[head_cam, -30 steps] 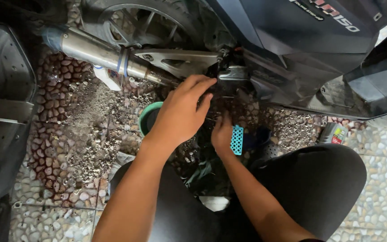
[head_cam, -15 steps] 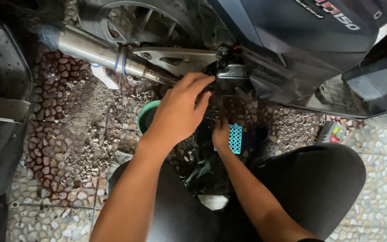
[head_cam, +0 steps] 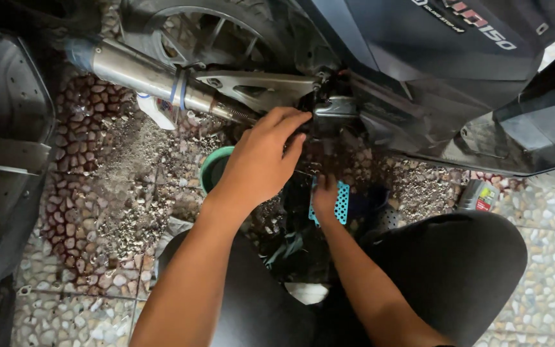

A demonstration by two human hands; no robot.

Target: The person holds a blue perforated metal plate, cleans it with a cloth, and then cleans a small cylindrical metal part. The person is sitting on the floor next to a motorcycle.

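Head view: left hand (head_cam: 259, 164) spread open, fingertips touching scooter's engine (head_cam: 332, 112); right hand (head_cam: 324, 196) gripping teal tool (head_cam: 341, 202) below.

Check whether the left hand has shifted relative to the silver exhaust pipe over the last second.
No. The left hand stays put, fingers at the dark engine part just past the end of the silver exhaust pipe, above the green bowl.
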